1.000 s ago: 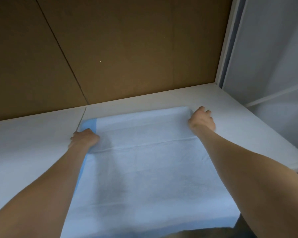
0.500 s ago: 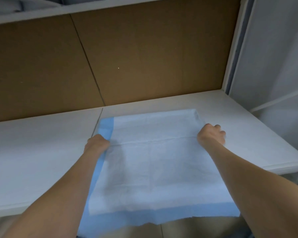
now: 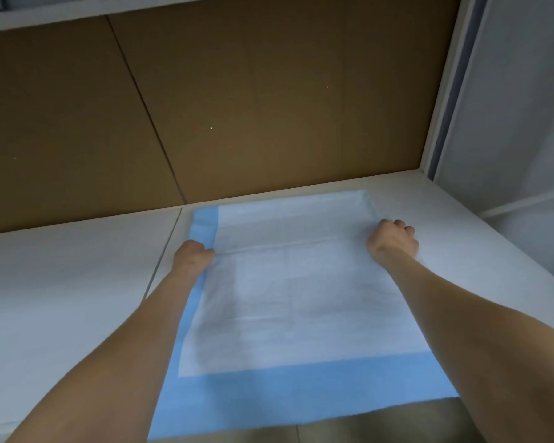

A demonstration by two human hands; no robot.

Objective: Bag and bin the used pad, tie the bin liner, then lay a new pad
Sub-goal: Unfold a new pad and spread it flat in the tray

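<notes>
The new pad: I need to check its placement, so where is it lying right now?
In the head view the new pad lies spread on the white shelf, right of centre, its near blue edge overhanging the front; the left hand and right hand grip its sides.

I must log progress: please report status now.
Left hand and right hand shut on white, blue-bordered pad. Near edge overhangs white shelf. Nothing obstructs.

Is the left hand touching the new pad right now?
Touching. The head view shows the left hand closed on the pad at its blue left border.
</notes>
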